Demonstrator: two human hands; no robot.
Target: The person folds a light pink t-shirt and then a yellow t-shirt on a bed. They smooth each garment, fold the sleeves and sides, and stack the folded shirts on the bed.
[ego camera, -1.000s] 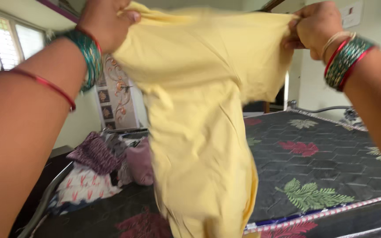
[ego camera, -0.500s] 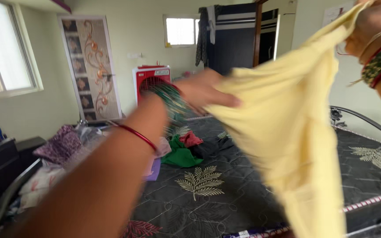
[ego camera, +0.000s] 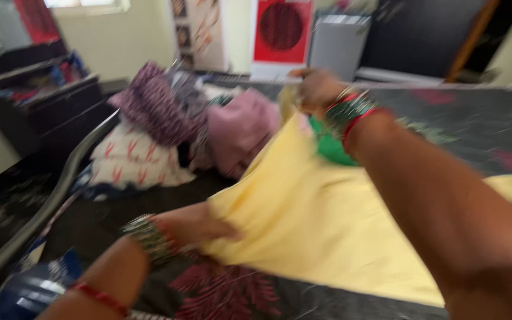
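Dark leaf-patterned bed (ego camera: 445, 112) fills the frame, a pale yellow garment (ego camera: 321, 219) spread flat at centre. Nearest, lower left, the left hand (ego camera: 194, 225) pinches its near corner shut. Farther, upper centre, the right hand (ego camera: 315, 89) grips the far edge. Risk, as I judge it: uneven pulling could bunch the cloth. Heaped clothes (ego camera: 167, 124) crowd the upper left beside the rail (ego camera: 48, 195); open mattress lies rightward.

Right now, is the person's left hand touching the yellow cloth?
Touching: the head view shows the left hand pressed against the yellow cloth at its near edge.
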